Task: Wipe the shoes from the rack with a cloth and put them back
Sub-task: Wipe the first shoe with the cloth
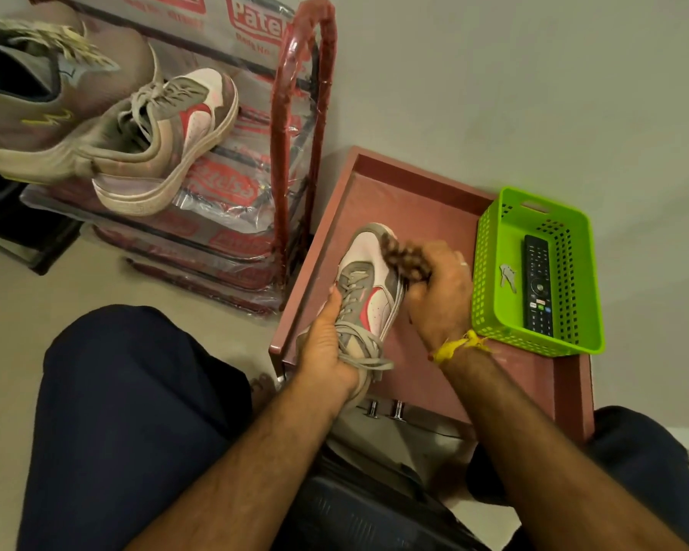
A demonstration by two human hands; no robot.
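Observation:
A grey and white sneaker (pixel 368 280) with a red stripe points away from me over the brown tray (pixel 422 200). My left hand (pixel 327 344) grips it at the laces and heel end. My right hand (pixel 440 296) holds a bunched brown cloth (pixel 404 258) against the shoe's right side near the toe; the cloth is blurred. The matching sneaker (pixel 168 141) lies on the top shelf of the red, plastic-wrapped shoe rack (pixel 255 161) at the upper left, next to a larger grey shoe (pixel 44 101).
A green plastic basket (pixel 490 280) on the tray's right side holds a black remote (pixel 537 288) and a key (pixel 508 274). My knees in dark trousers are at the lower left and lower right. A pale wall is behind the tray.

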